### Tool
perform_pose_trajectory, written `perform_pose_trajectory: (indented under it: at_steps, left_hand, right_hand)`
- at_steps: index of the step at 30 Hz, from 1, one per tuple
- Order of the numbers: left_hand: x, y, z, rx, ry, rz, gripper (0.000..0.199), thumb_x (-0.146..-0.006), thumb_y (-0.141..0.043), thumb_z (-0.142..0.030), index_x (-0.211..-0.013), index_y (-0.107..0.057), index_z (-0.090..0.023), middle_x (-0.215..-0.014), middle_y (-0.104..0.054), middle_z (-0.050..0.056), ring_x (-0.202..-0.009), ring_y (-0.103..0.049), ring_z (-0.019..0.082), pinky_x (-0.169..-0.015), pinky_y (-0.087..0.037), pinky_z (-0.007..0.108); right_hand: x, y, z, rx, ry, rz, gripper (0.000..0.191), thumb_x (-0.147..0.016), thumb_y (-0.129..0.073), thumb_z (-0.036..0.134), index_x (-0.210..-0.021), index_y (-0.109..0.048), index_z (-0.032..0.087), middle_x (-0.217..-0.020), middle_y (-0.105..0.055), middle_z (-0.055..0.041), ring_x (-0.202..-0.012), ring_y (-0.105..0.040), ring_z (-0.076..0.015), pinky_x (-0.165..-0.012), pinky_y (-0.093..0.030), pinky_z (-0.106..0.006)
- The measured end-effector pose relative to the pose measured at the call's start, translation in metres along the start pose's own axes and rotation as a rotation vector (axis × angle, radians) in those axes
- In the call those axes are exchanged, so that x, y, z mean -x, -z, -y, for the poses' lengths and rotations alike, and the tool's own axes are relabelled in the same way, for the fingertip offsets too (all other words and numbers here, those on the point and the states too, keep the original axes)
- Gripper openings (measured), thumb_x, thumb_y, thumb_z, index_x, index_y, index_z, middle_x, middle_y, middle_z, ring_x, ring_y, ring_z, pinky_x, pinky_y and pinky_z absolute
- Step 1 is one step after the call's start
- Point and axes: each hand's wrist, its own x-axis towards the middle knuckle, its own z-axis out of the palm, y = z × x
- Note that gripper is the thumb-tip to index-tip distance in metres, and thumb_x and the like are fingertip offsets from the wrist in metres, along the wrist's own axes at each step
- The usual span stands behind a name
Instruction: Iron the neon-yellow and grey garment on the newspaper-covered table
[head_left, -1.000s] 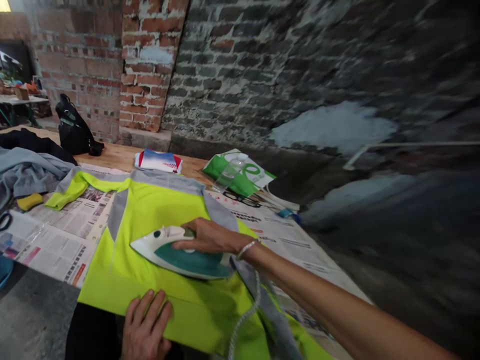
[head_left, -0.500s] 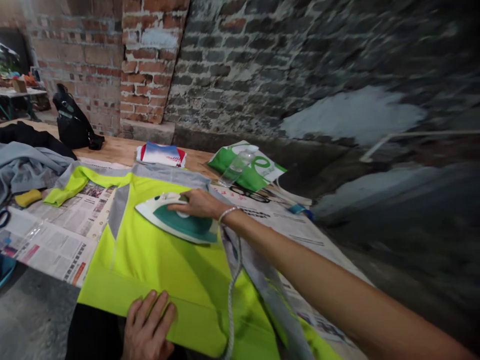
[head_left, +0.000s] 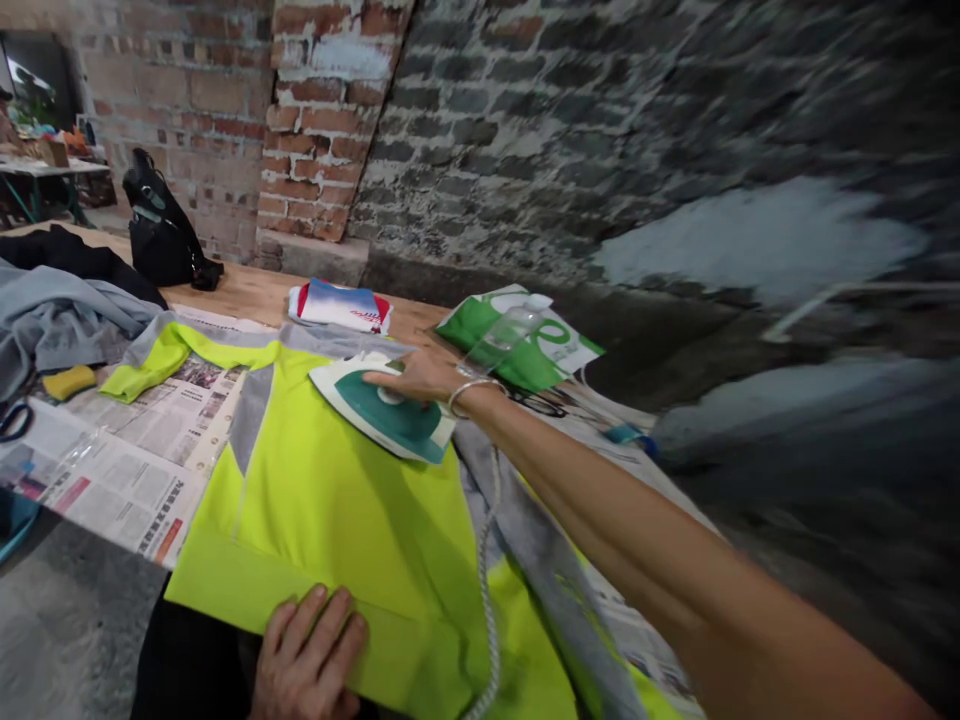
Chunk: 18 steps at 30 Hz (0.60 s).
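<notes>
The right hand [head_left: 411, 378] was clenched around the handle of a green-and-white steam iron [head_left: 386, 418], which lay slanted, nose up and left, on a yellow hi-vis shirt [head_left: 337, 510]; the left hand [head_left: 309, 655] rested open on its hem, farther off.

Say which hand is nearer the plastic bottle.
Right. The right hand grips the iron, close to the lower end of the clear plastic bottle. The left hand rests on the near edge of the yellow hi-vis shirt, much farther from the bottle.
</notes>
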Motion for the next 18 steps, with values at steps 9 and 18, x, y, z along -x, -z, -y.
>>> perform_pose_trajectory:
  at_steps: [9, 18]
  left_hand:
    - [0.003, 0.000, -0.002, -0.037, 0.030, -0.005, 0.045, -0.080, -0.049, -0.012, -0.119, -0.070, -0.024, -0.126, -0.072, -0.003, -0.138, -0.047, 0.012, -0.124, -0.020, 0.029]
    - [0.002, 0.002, -0.001, -0.081, -0.014, -0.001, 0.046, -0.079, -0.052, -0.014, -0.120, -0.069, -0.025, -0.131, -0.069, -0.004, -0.140, -0.046, 0.013, -0.123, -0.022, 0.030]
  right_hand:
    - [0.120, -0.026, 0.004, -0.036, 0.466, 0.233, 0.066, -0.074, -0.059, 0.083, -0.082, -0.069, 0.018, -0.077, -0.071, -0.0034, -0.072, -0.063, -0.0192, -0.057, -0.040, -0.025]
    - [0.142, -0.031, -0.005, 0.051, 0.518, 0.215, 0.053, -0.080, -0.062, 0.072, -0.087, -0.070, 0.020, -0.083, -0.075, -0.0054, -0.076, -0.067, -0.0218, -0.062, -0.041, -0.026]
